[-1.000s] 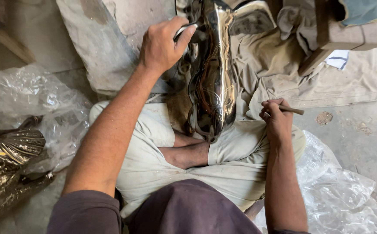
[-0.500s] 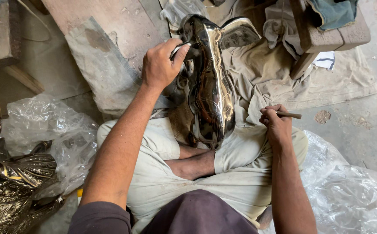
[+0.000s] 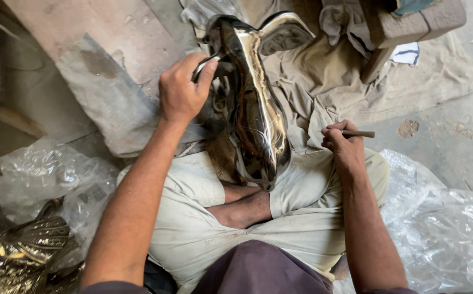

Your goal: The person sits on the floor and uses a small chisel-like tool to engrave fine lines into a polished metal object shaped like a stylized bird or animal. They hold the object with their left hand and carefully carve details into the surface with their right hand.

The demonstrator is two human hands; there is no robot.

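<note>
Polished metal casting (image 3: 255, 117) gripped at its edge by left hand (image 3: 181, 90); right hand (image 3: 344, 146) (off beside it) pinches a stick (image 3: 357, 133).

Grey concrete floor (image 3: 454, 136), dusty, right side of frame. Beige drop cloth (image 3: 410, 92) spread over it, upper right. Wooden stool (image 3: 405, 27) at top right, leg angled down. Flat wooden board (image 3: 95, 27) upper left. Crumpled clear plastic sheeting (image 3: 443, 234) lower right, more at left (image 3: 46, 174). Soft daylight.
</note>
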